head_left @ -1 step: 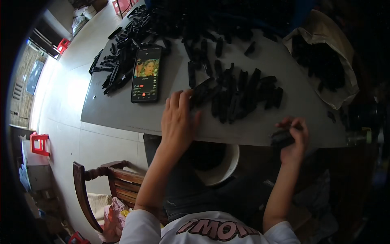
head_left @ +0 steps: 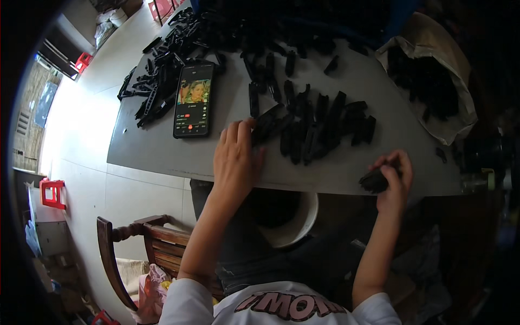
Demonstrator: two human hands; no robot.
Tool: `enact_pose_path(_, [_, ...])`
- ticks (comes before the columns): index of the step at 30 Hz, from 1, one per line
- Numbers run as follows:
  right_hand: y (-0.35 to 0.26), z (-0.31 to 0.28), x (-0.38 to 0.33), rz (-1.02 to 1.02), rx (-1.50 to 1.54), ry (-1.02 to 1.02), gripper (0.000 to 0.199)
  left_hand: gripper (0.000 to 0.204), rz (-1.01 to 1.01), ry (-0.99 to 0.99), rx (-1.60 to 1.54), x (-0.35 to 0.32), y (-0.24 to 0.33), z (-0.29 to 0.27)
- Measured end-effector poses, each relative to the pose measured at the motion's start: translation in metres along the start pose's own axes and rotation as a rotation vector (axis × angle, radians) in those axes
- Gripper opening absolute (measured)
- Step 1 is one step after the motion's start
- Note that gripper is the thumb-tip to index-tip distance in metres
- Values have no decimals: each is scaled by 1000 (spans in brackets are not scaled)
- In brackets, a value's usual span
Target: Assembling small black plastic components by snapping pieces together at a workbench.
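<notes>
Many slim black plastic pieces [head_left: 309,138] lie in a loose cluster on the grey table [head_left: 151,146]. At the cluster's left end my left hand [head_left: 234,157] rests on the tabletop, its fingers and thumb closed about a few black pieces [head_left: 266,123]. What the fingertips touch is partly hidden. Over the table's near right edge, my right hand [head_left: 398,176] grips a small bundle of black plastic pieces [head_left: 374,182] between thumb and fingers. It is apart from the cluster.
A phone [head_left: 194,103] playing a video lies left of the cluster. Black pieces [head_left: 189,35] heap along the far side. An open sack [head_left: 452,65] of black pieces stands at right. Below the table edge are a white bucket [head_left: 311,216] and a wooden chair [head_left: 168,244].
My right hand has risen slightly and turned, tilting the bundle so its piece ends show. The left hand has hardly moved. The phone's picture is different.
</notes>
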State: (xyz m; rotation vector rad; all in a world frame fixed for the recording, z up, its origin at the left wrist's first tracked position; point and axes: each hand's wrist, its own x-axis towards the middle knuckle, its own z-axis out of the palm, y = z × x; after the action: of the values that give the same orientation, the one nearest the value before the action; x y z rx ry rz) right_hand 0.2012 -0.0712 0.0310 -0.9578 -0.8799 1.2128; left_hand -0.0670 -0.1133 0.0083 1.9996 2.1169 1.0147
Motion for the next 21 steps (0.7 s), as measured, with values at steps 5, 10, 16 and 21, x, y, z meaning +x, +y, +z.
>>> enact_pose_path(5, [12,3,31,-228,-1092,-179,7,41,21,-25,76,2,-11,4])
enact_pose_path(10, [18,17,29,-603,-1568,-280,19,15,-169,230,-683,-5,-16,4])
enact_pose_path(16, [21,10,38,-698,-1734,-428,27,35,-524,126,-1463,-17,1,-11])
enact_pose_path(21, [19,6,42,-712,-1838,-517,26,54,-541,-209,-1336,-32,14,-5])
